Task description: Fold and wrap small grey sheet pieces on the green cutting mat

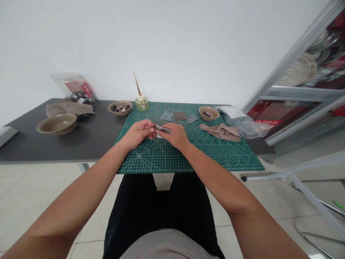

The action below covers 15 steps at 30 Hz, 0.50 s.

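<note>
From the head camera, looking down over a dark desk point(88, 140) with a green cutting mat point(205, 151), the left hand point(138, 133) and right hand point(174, 136) meet at the mat's centre, each pinching one end of a small grey fabric piece point(163, 129) held just above the mat, seemingly to keep it taut and close to view. More fabric swatches point(179, 116) lie beyond the hands beside a small bowl point(208, 113), a folded beige cloth point(221, 131) and a plastic bag point(237, 120), while a bowl of buttons point(120, 107), a glass jar with a stick point(141, 102) and a larger empty bowl point(57, 124) sit left, all within reach.

Green gridded cutting mat point(215, 154), tan bowls point(57, 123)
</note>
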{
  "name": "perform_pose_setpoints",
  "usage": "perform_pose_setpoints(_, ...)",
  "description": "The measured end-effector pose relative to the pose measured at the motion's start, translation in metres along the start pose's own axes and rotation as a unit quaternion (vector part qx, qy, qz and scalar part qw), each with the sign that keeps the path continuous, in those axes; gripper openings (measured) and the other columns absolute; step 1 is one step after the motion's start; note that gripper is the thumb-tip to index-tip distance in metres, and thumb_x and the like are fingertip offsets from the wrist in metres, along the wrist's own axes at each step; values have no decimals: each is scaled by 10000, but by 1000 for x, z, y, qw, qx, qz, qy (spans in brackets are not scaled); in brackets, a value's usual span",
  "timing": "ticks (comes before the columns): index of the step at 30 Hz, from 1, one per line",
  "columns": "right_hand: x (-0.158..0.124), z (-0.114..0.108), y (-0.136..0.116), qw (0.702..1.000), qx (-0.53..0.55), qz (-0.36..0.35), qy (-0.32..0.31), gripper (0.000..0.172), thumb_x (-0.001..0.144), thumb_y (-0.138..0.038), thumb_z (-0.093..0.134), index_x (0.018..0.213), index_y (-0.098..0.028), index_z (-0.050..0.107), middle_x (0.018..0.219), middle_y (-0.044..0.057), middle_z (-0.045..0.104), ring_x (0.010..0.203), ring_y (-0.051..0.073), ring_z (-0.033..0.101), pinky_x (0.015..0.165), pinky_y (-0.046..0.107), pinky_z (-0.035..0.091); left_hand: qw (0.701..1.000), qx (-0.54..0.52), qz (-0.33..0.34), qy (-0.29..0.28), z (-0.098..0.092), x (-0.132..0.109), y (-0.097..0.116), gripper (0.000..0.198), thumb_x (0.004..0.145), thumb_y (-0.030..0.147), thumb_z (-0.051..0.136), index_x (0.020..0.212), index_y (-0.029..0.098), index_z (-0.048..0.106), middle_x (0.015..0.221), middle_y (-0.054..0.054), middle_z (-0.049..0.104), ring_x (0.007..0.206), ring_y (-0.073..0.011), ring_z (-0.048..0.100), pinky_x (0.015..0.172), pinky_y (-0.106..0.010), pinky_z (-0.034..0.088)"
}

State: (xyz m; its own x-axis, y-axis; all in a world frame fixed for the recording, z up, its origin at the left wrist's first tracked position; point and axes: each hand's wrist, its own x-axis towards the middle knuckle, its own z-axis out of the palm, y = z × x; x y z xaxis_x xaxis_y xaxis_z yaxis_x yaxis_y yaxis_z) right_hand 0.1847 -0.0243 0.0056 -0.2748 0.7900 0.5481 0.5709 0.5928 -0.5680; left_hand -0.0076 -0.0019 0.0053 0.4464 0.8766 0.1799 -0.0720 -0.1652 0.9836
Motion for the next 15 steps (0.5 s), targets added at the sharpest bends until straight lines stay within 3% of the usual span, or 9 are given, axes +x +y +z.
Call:
perform_pose_setpoints(8, 0, 1, 0, 1000, 2, -10, -15, 210, 884, -378, 652, 794, -204, 727, 772, -1, 690, 716, 124, 600, 689, 232, 396, 1000, 5, -5, 8, -1, 0, 0, 292, 707, 340, 782, 828, 157, 590, 658, -10, 673, 541, -97, 565, 535, -221, 438)
perform_pose_setpoints(15, 0, 1, 2, 999, -45, -9, 0, 289, 894, -426, 634, 735, -194, 697, 714, 1, 653, 691, 128, 564, 690, 241, 385, 999, -5, 12, 35, 0, 1, -2, 266, 674, 293, 804, 771, 159, 596, 663, 13, 635, 534, -76, 513, 522, -214, 396)
